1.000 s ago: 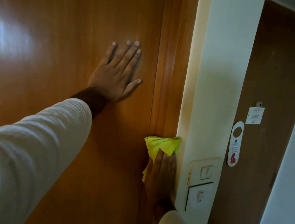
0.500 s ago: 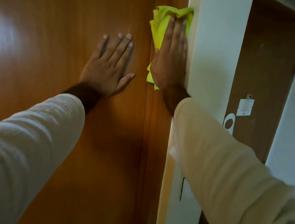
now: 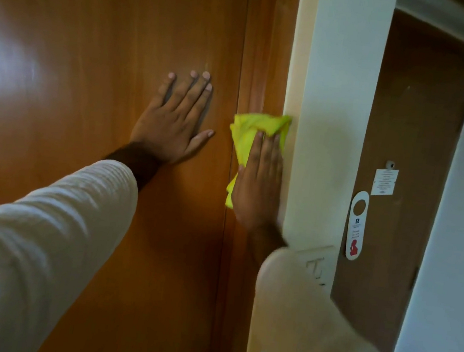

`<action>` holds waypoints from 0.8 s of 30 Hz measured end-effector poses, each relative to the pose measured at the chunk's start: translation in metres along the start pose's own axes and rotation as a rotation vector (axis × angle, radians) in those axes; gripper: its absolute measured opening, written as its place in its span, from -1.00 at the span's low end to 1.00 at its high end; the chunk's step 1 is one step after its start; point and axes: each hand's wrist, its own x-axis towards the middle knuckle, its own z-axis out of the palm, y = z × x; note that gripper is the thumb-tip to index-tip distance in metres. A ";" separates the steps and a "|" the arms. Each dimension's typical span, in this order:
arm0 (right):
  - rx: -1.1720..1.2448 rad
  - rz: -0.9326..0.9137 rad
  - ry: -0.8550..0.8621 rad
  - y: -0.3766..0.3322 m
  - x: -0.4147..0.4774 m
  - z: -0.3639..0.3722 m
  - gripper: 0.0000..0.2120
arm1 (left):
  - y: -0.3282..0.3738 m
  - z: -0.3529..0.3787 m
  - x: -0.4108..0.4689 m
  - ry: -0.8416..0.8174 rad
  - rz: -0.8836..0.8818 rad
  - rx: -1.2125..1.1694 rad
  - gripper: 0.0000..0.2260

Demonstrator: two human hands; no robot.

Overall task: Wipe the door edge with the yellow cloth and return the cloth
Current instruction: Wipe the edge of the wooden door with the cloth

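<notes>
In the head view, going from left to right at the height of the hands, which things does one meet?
Wooden door, left hand, yellow cloth, white wall, door hanger, paper notice.

Door hanger (image 3: 357,225), paper notice (image 3: 384,182), wall switch (image 3: 316,265)

The left hand (image 3: 172,127) lies flat with spread fingers on the glossy wooden door (image 3: 91,71), while the right hand (image 3: 257,184) presses the crumpled yellow cloth (image 3: 255,129) with straight fingers against the door edge (image 3: 265,48), right beside the pale wall corner (image 3: 298,67). Both arms wear light sleeves, and the right one partly covers a switch plate (image 3: 317,266). Farther right a darker door (image 3: 417,111) carries a white hanger tag (image 3: 357,225) and a small paper notice (image 3: 385,182).
</notes>
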 end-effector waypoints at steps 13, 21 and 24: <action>-0.025 0.018 -0.042 0.011 -0.109 0.024 -0.38 | 0.000 0.003 0.000 -0.006 0.003 -0.006 -0.23; 0.002 -0.054 0.111 -0.006 0.108 -0.011 -0.32 | 0.000 -0.001 0.000 -0.008 0.007 0.003 -0.23; 0.003 -0.064 0.172 -0.006 0.139 -0.013 -0.39 | 0.001 -0.002 0.000 -0.020 0.009 -0.007 -0.23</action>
